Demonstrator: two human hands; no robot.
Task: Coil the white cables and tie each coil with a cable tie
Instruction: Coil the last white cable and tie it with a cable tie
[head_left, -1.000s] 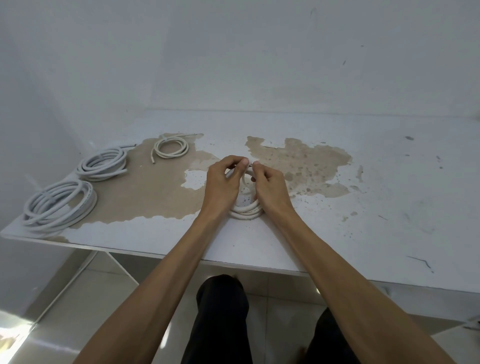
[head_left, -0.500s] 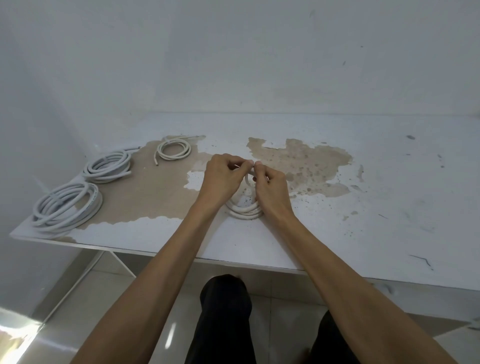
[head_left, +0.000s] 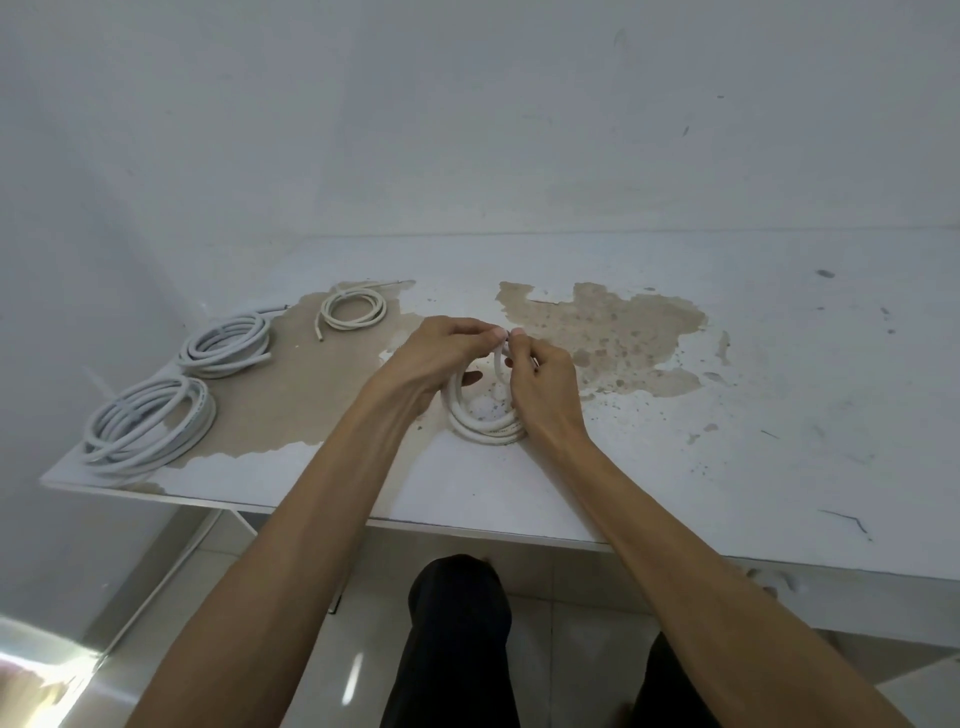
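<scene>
Between left hand (head_left: 441, 358) and right hand (head_left: 543, 387): white cable coil (head_left: 483, 421), both pinching its far loop.

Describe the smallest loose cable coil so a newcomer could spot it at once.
Start at the worn white table and find the big brown bare patch on its left half. At that patch's far edge lies the small cream-white cable coil. Unlike the two larger grey-white coils nearer the left edge, it is a thin ring with one short end sticking out.
</scene>
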